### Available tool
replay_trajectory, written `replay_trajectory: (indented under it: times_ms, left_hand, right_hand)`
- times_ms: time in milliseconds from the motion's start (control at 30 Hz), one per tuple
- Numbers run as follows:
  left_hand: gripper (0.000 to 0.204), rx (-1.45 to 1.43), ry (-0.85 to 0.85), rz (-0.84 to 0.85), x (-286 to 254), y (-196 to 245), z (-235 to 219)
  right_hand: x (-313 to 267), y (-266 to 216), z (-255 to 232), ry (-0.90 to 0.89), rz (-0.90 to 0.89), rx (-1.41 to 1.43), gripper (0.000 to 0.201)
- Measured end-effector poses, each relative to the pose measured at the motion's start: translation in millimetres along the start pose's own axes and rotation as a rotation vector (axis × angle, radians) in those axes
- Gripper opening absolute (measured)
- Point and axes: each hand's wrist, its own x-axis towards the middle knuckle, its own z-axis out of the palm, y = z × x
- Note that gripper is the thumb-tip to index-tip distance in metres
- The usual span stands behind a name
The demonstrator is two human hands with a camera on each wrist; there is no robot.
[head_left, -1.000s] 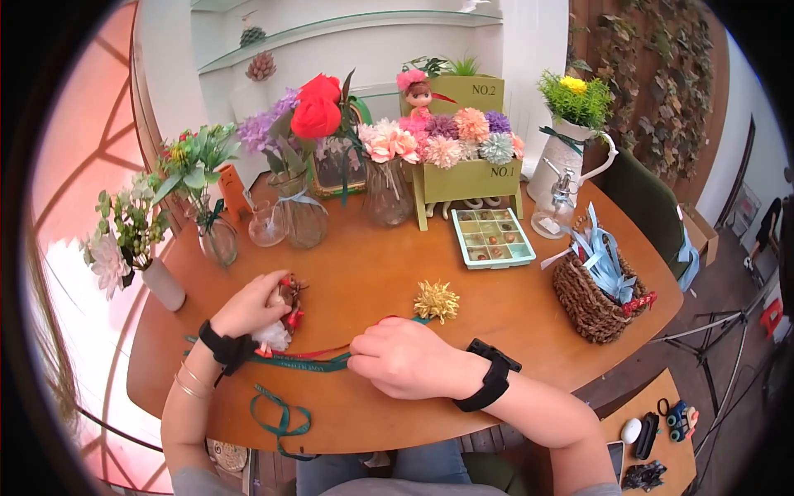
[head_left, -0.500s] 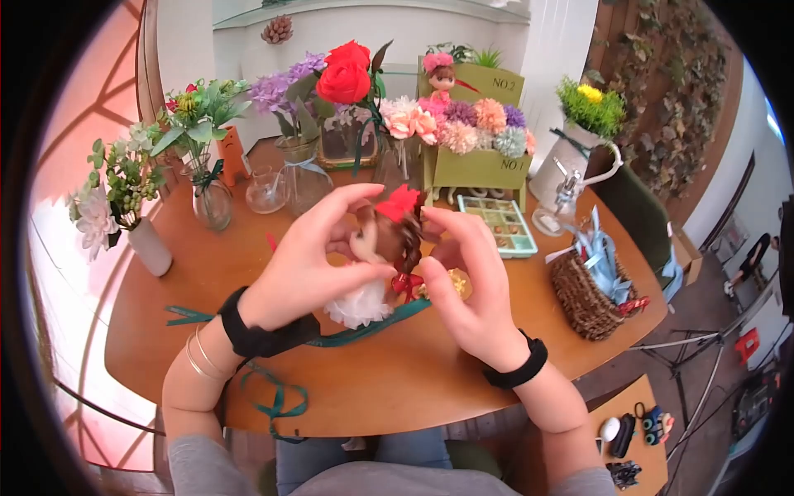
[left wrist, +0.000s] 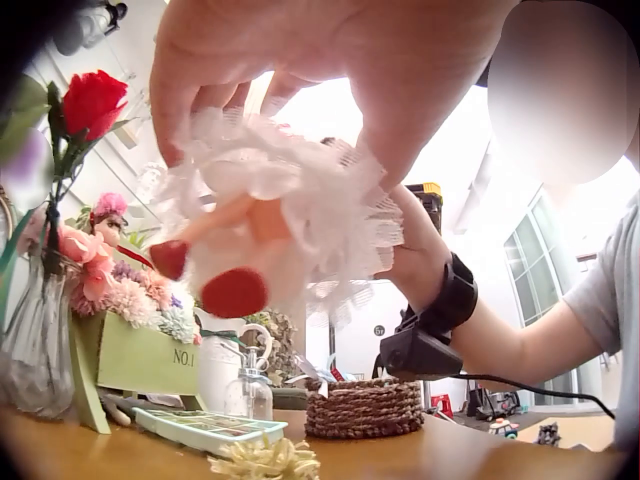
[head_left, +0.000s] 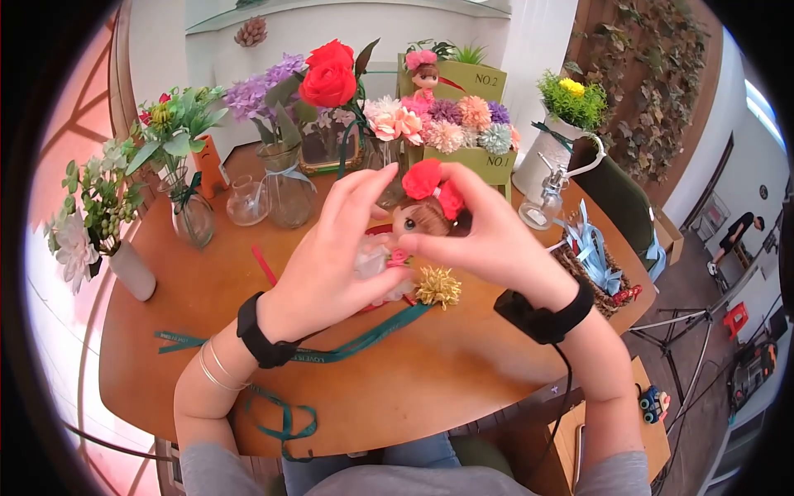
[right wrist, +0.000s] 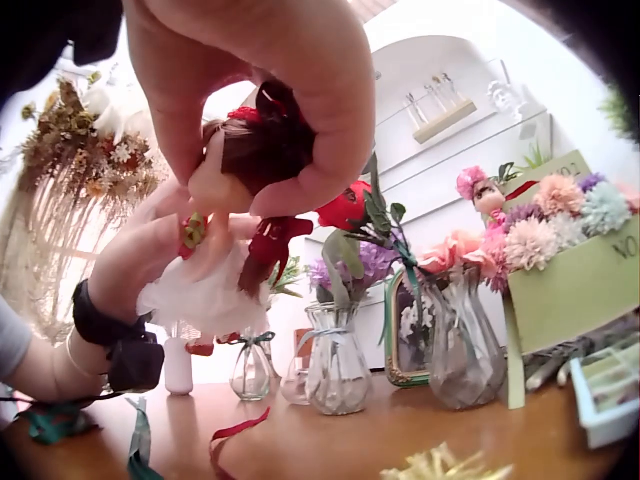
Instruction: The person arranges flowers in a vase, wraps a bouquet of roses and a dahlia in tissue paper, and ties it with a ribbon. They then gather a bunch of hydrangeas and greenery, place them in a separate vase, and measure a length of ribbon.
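Note:
Both hands hold up a small doll [head_left: 407, 221] above the middle of the table. It has brown hair, red flower bows and a white tulle skirt [left wrist: 290, 215], with red shoes [left wrist: 236, 292] dangling in the left wrist view. My left hand [head_left: 324, 256] grips the doll at its body and skirt, thumb below. My right hand [head_left: 500, 227] curls round its head, holding the brown hair [right wrist: 262, 150] between thumb and fingers. Under the doll lie a gold pompom bow [head_left: 438, 287], a dark green ribbon [head_left: 368, 337] and a red ribbon [head_left: 263, 264].
Several glass vases [head_left: 289, 202] of flowers stand along the back left. A green flower stand [head_left: 495, 163] and a white pitcher [head_left: 538, 157] are farther right. The woven basket [left wrist: 365, 408] and a compartment box [left wrist: 270, 430] sit on the right. Another green ribbon [head_left: 285, 422] loops near the front edge.
The left hand picked the doll up from the table and brought it to the middle. The right hand left the ribbon, came up beside the doll and now grips its head.

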Motion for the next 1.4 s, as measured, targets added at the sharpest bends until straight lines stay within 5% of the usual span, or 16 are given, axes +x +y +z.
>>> replay_trajectory:
  times_ms: [67,133,300,400,533,600,667,733,867,1067,1400]
  left_hand:
    - [0.062,0.001,0.019,-0.005,0,-9,-2]
    - [0.052,-0.107,-0.231,-0.187,1,-20,-4]
    - [0.046,-0.071,-0.122,-0.241,-5,-26,10]
    - [0.05,-0.051,-0.003,-0.127,-12,-33,20]
    - [0.057,-0.079,-0.016,-0.141,-22,-45,33]
    - [0.055,0.167,-0.304,-0.132,-30,-54,36]
    - [0.053,0.246,-0.386,-0.122,-38,-55,41]
    - [0.051,0.398,-0.616,-0.059,-40,-51,40]
    - [0.053,0.425,-0.792,-0.208,-46,-53,39]
    - [0.055,0.502,-0.793,-0.135,-47,-55,39]
    - [0.054,0.413,-0.768,-0.164,-49,-57,41]
  right_hand:
    - [7,-2,-10,-0.042,0.029,0.102,0.044]
    - [13,-2,-15,-0.175,0.108,0.152,0.049]
    - [19,-1,-8,-0.042,0.288,0.058,0.039]
    - [32,6,-14,-0.108,0.161,0.188,0.032]
    - [73,-1,-68,0.086,-0.027,-0.02,0.023]
    - [98,6,-104,0.287,-0.21,-0.215,0.028]
    - [135,41,-145,0.377,-0.312,-0.351,0.035]
    - [152,66,-157,0.439,-0.32,-0.484,0.035]
    - [174,104,-165,0.612,-0.35,-0.851,0.039]
    - [197,137,-159,0.575,-0.127,-0.767,0.042]
    - [200,160,-156,0.407,0.0,-0.59,0.036]
